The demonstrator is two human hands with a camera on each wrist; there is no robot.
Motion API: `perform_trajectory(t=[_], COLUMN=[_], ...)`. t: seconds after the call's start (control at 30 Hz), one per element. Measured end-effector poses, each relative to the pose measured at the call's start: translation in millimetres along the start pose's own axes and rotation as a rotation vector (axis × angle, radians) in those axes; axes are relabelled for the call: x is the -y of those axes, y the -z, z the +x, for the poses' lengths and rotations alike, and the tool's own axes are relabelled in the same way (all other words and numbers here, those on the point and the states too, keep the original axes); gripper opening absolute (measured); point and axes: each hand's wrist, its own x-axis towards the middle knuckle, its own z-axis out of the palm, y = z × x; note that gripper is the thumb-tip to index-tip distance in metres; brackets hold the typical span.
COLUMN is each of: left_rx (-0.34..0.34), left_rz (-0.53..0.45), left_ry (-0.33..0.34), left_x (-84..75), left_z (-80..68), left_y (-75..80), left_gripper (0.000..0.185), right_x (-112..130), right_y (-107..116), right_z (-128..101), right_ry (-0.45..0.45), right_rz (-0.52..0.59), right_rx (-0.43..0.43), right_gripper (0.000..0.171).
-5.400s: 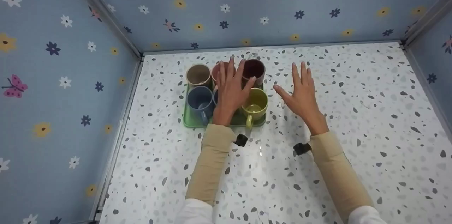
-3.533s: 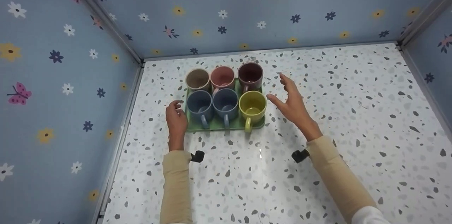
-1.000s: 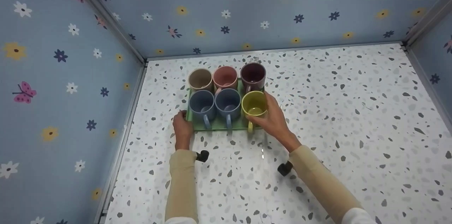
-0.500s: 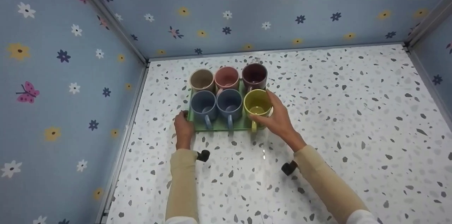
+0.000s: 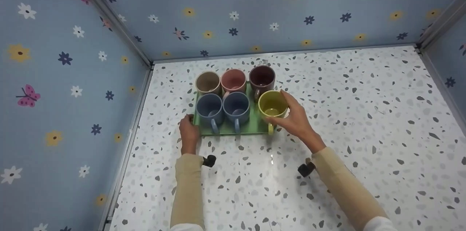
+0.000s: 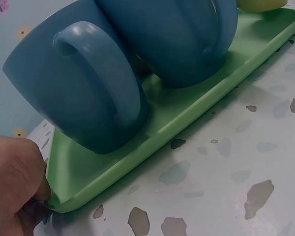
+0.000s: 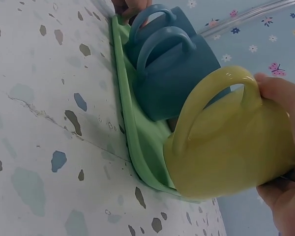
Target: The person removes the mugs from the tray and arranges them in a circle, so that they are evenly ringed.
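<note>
1. Since half a second ago the yellow mug has shifted rightward, toward the tray's right edge, and seems raised off it; the right hand has travelled with it.
2. Right hand: fingers curled round the yellow mug's body, handle facing the person. In the right wrist view it hangs just over the tray's near right corner.
3. Left hand: pinches the near left corner of the green tray, steadying it on the counter.
4. Two blue mugs stand beside the gap; beige, pink and maroon mugs fill the back row.
5. Step in hand, as I judge it: lifting the yellow mug out. Next it needs to clear the tray rim and find bare counter to the right, kept upright.
</note>
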Motion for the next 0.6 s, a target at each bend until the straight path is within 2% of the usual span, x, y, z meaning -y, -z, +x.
perform_trajectory(t=[0.6], left_rx=[-0.012], left_rz=[0.004], left_ry=[-0.007], left_x=[-0.3], left_z=[0.5], left_y=[-0.6], left_gripper=[0.038], right_x=[-6], right_y=[26], right_z=[2], right_ry=[-0.022], right_rz=[-0.003], right_rx=[0.004], right_gripper=[0.101])
